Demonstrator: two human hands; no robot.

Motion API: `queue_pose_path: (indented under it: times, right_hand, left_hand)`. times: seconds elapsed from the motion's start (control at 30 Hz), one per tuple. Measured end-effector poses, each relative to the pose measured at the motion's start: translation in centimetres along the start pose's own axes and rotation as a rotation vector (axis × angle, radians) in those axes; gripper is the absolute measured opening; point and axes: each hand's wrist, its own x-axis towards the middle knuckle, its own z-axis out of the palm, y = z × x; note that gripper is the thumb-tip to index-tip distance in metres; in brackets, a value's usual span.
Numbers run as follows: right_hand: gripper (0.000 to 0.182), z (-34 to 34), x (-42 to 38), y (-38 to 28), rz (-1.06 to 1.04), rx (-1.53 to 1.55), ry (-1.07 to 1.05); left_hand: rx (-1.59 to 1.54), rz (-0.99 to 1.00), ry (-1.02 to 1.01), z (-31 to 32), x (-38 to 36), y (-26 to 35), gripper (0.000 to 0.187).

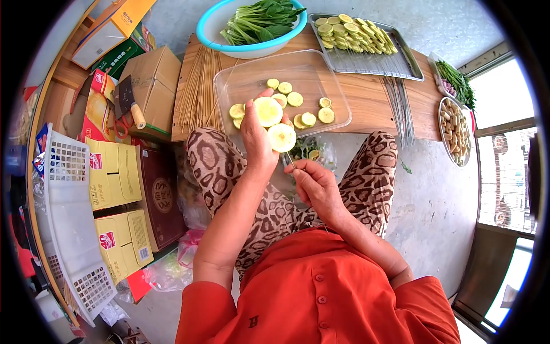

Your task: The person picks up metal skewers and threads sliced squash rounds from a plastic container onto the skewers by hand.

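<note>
My left hand (256, 135) is wrapped round pale, round zucchini slices (282, 138), held over the near edge of a clear plastic tub (338, 86). Below and to the right, my right hand (316, 184) pinches a thin skewer (290, 160), whose upper end meets the lower slice. Inside the tub lie several more zucchini slices (294, 99), some partly covered by my left hand. A bundle of bamboo skewers (197, 86) rests left of the tub, and metal skewers (399, 109) lie to its right.
Behind the tub stand a blue-rimmed basin (206, 28) of leafy greens and a metal tray (409, 57) of skewered slices. A plate of beige pieces (455, 132) is at the right end. On the left, a cleaver (125, 98) and red scissors (121, 125) are beside cardboard boxes (154, 80).
</note>
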Motion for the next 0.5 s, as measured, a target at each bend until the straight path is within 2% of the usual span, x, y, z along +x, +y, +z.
queue_pose_path:
  times: [0.5]
  right_hand:
    - [0.019, 0.15, 0.56, -0.19, -0.01, 0.002, 0.005]
  left_hand:
    - [-0.011, -0.016, -0.023, -0.01, -0.01, -0.15, 0.049]
